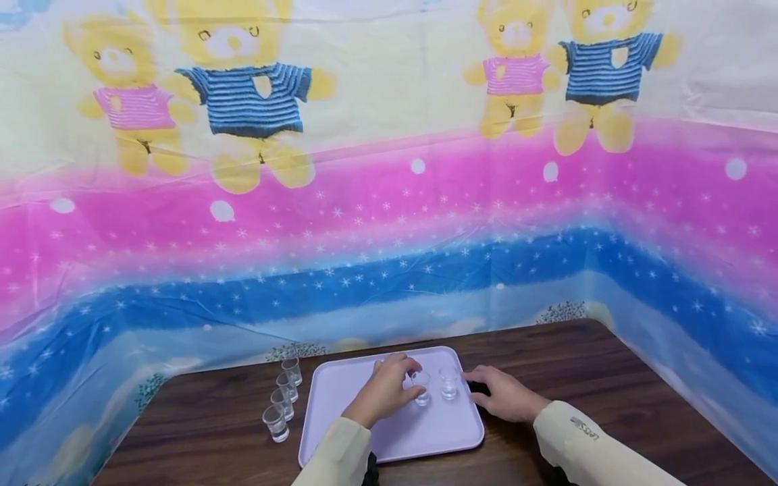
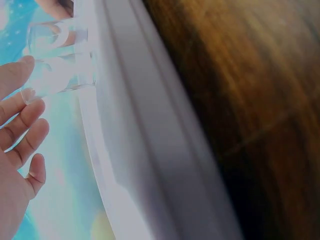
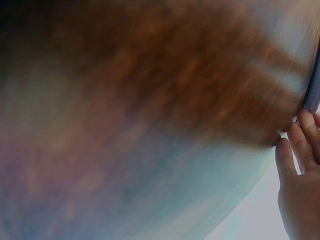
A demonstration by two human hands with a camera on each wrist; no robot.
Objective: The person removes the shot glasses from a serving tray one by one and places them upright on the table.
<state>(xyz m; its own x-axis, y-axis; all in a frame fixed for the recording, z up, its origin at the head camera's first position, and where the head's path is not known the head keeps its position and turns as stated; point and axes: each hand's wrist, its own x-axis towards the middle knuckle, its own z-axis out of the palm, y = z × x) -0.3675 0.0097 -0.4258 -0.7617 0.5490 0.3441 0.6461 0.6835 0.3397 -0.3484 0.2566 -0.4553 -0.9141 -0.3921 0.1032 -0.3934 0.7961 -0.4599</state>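
Observation:
On a pale lilac tray (image 1: 337,405) stand two small clear shot glasses. My left hand (image 1: 389,386) pinches the nearer shot glass (image 1: 422,394) by its rim, thumb on one side and fingertips on the other. In the left wrist view this glass (image 2: 65,77) is upright with its base at the tray surface. The second shot glass (image 1: 449,383) is just to its right, close to the tray's right side. My right hand (image 1: 507,395) is at the tray's right edge, fingers extended; the right wrist view shows its fingertips (image 3: 297,132) right by the tray edge (image 3: 313,92).
Several more clear shot glasses (image 1: 277,424) stand in a row on the dark wooden table (image 1: 565,358), left of the tray. A printed cloth (image 1: 389,270) with bears and snowflakes hangs behind the table and along its sides.

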